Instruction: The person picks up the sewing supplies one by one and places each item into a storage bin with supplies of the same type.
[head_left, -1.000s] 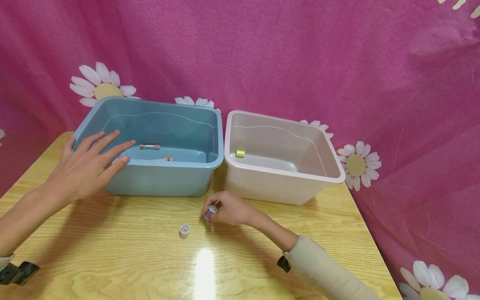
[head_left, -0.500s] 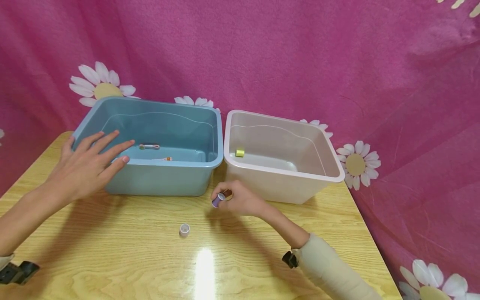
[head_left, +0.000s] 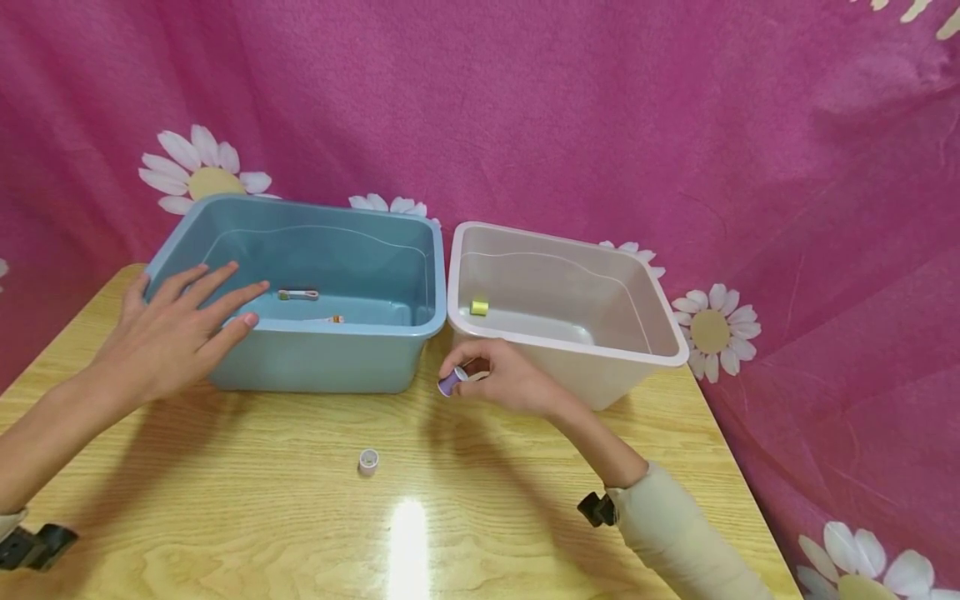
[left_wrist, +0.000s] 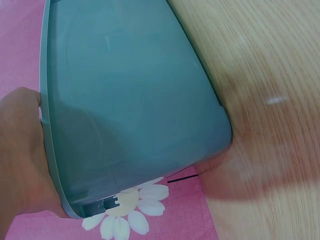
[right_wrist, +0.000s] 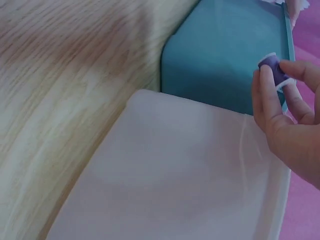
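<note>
My right hand (head_left: 506,379) pinches a purple thread spool (head_left: 452,382) between thumb and fingers, in front of the near wall of the pale pink bin (head_left: 570,342). The right wrist view shows the purple spool (right_wrist: 273,67) from the side, with white rims. Over at the left, my left hand (head_left: 180,325) rests with spread fingers on the rim of the blue bin (head_left: 322,358). A yellow-green spool (head_left: 479,308) lies inside the pink bin. On the table, a small white spool (head_left: 368,462) stands on end.
Inside the blue bin lie a small bundle of thread (head_left: 298,294) and a partly hidden orange-and-white item (head_left: 335,319). Both bins stand close side by side on the wooden table (head_left: 285,517), before a pink flowered cloth (head_left: 480,108).
My right hand has lifted the purple spool up and to the right, from above the table toward the pink bin's front. The left hand has stayed in place.
</note>
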